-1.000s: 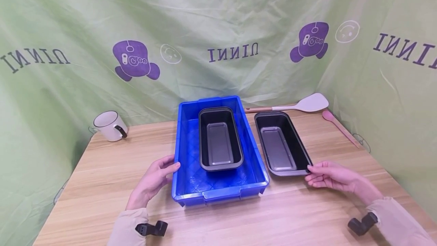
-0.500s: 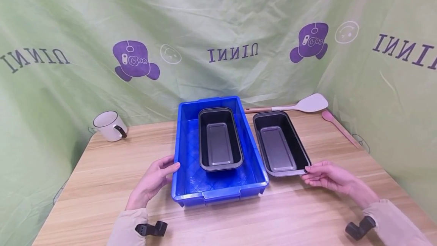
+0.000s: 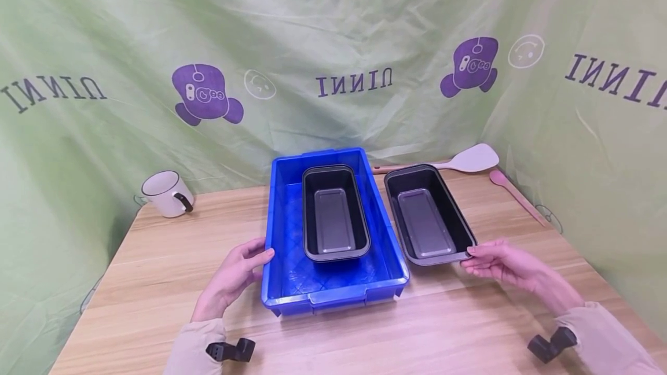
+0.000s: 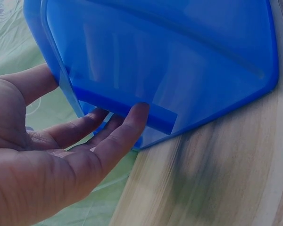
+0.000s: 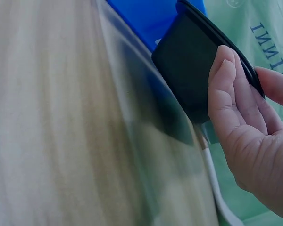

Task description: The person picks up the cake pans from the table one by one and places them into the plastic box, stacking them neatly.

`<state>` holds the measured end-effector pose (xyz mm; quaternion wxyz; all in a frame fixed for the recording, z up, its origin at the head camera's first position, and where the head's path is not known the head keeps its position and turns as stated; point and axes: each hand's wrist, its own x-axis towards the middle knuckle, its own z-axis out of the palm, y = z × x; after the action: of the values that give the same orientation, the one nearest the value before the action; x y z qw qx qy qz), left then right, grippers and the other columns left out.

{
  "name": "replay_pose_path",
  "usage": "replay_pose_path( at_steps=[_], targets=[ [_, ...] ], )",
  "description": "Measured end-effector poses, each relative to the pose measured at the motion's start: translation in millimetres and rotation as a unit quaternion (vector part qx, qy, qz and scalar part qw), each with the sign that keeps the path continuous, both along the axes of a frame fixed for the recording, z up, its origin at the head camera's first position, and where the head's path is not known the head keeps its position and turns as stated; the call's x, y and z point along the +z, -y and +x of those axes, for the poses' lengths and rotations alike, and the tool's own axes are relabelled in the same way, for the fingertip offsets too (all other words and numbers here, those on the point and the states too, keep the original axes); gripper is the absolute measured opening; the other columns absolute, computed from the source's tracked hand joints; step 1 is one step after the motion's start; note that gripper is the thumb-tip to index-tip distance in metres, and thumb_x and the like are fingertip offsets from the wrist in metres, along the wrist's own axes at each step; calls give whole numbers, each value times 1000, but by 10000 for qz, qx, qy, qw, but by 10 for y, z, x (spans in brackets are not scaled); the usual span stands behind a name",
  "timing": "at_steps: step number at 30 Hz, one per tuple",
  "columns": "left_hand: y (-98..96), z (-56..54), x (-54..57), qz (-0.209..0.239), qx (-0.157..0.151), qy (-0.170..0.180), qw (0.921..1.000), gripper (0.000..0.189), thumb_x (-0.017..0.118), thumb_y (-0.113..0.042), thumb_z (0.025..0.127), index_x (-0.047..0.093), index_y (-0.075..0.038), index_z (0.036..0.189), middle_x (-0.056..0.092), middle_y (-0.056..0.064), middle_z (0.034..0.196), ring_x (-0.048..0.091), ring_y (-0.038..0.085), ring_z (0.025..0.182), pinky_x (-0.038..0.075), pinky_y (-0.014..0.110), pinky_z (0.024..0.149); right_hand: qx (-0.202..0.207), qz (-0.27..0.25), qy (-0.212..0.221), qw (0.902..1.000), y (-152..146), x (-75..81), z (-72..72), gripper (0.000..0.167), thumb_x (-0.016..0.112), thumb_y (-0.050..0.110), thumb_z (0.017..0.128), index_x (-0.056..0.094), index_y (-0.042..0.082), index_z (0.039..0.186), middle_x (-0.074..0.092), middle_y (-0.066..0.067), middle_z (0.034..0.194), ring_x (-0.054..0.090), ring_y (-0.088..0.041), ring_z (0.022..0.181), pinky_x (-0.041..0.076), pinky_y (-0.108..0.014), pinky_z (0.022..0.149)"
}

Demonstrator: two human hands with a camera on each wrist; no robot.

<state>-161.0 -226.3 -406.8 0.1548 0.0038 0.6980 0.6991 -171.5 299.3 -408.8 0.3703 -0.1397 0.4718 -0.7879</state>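
Observation:
A blue plastic bin point(image 3: 292, 282) stands on the table with one dark loaf pan point(image 3: 333, 219) lying inside. At the bin's left side is my left hand point(image 3: 237, 271), its thumb on the rim and its fingers against the outer wall point(image 4: 188, 61). My right hand point(image 3: 502, 265) pinches the near right corner of a second loaf pan point(image 3: 424, 221), thumb on top of the rim and fingers along the outside. In the right wrist view, this pan point(image 5: 188, 61) looks tilted and raised off the wood, with a shadow below. Its inside holds nothing.
A white mug point(image 3: 168, 194) with a black handle stands at the back left. Behind the right pan lies a white spatula point(image 3: 474, 158), its handle partly hidden. A pink spoon point(image 3: 516, 197) lies at the right edge. A green curtain point(image 3: 333, 28) surrounds the table.
My right hand has shifted slightly left and up with the second loaf pan, whose far end now overlaps the spatula handle. My left hand and the bin stay in place.

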Motion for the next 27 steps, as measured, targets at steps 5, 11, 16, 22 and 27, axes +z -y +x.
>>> replay_pose_path(
  at_steps=[5,11,16,22,27],
  targets=[
    [9,10,-11,-11,44,25,10000,56,55,-11,95,32,12,141,44,29,135,56,27,111,50,37,87,-238,-31,-117,9996,23,60,6,37,32,-6,100,69,-4,106,70,-19,100,69,-20,93,52,-26,85],
    [9,-3,-17,-113,61,2,9999,56,56,-13,96,33,10,141,44,29,136,56,28,112,51,36,86,-530,-80,-408,9977,44,149,7,38,32,-7,99,70,-2,104,70,-19,98,70,-21,92,53,-28,85],
    [-5,-13,-26,-82,32,9,10000,55,57,-12,95,34,11,140,48,27,133,59,22,105,50,36,85,-562,-170,-522,9969,66,232,-1,39,32,-8,99,71,-1,104,70,-18,99,70,-21,93,53,-29,85],
    [-9,-14,-27,-53,66,-14,10000,55,56,-10,95,34,12,140,46,28,134,58,24,107,50,36,85,-395,-499,-812,9947,188,344,-47,42,29,-10,99,70,-3,107,70,-19,100,69,-22,95,52,-31,87],
    [-2,-11,-23,-79,59,-24,9999,55,56,-11,95,34,11,141,45,29,135,57,27,109,50,36,85,-368,-606,-840,9939,369,428,-87,42,29,-9,100,70,-3,106,70,-19,99,69,-23,95,52,-32,88]
  ],
)
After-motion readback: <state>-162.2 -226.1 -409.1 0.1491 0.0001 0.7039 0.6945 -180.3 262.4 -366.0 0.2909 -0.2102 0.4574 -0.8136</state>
